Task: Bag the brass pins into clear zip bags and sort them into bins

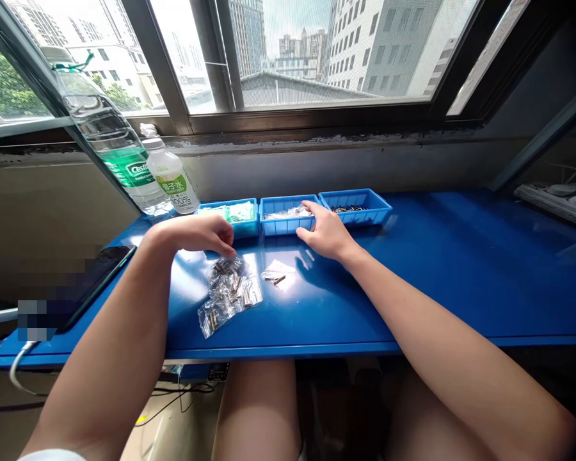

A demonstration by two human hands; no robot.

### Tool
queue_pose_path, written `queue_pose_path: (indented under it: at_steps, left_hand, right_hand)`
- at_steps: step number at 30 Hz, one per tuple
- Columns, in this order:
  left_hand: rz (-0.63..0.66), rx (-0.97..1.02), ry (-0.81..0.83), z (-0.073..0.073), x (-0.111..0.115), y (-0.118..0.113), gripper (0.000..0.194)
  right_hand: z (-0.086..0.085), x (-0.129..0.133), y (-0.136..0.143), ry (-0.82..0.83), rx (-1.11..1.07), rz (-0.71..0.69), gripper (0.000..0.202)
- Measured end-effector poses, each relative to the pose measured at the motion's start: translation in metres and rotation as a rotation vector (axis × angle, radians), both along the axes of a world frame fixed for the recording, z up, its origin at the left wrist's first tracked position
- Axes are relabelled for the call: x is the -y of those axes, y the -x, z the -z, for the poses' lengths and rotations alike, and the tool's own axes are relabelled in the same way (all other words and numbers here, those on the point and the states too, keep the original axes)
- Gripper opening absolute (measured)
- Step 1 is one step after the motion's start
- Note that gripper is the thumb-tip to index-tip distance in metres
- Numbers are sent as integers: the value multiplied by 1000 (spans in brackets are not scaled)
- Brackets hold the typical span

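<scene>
My left hand (pixel 206 234) is closed, its fingers curled and thumb pointing down, just above a pile of small clear bags (pixel 230 291) that hold dark and metallic pieces. What it holds, if anything, is hidden. My right hand (pixel 327 232) reaches over the front right corner of the middle blue bin (pixel 288 225), thumb and fingers apart, with no item visible between them. Small light-coloured items lie in that bin. Between my hands, a small clear bag (pixel 281 269) lies on the blue table beside a few small dark pieces (pixel 278 280).
The left bin (pixel 244 229) has green and white packets; the right bin (pixel 372 214) has small dark parts. A large water bottle (pixel 120 141) and a smaller bottle (pixel 173 176) stand behind at left. A phone (pixel 96 282) lies at the left edge, a power strip (pixel 557 198) far right.
</scene>
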State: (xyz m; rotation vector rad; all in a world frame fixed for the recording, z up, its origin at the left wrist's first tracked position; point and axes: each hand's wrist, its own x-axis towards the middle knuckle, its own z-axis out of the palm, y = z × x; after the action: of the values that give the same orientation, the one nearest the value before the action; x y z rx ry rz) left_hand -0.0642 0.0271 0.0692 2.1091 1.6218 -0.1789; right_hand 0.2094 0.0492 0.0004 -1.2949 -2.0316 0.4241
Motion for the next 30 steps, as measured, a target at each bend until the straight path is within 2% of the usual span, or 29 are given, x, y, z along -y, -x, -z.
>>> queue_pose_path:
  at_steps: [7, 14, 20, 23, 25, 28, 30]
  left_hand:
    - [-11, -148, 80, 3, 1, -2, 39]
    - [24, -183, 113, 14, -4, -10, 46]
    - [69, -131, 7, 19, -4, -22, 43]
    - [74, -114, -39, 19, -2, -26, 44]
    - [59, -101, -54, 16, -1, -25, 48]
    - [39, -116, 23, 9, 3, -18, 57]
    - [40, -149, 96, 4, 7, -16, 59]
  right_hand:
    - [4, -3, 0, -7, 99, -7, 65]
    - [3, -3, -1, -32, 53, 54, 71]
    - [5, -2, 0, -88, 44, 132, 70]
    - [2, -1, 0, -139, 26, 147, 63]
    - [0, 1, 0, -169, -4, 85, 48]
    - [-3, 5, 0, -126, 8, -192, 18]
    - [-4, 9, 1, -22, 61, -405, 21]
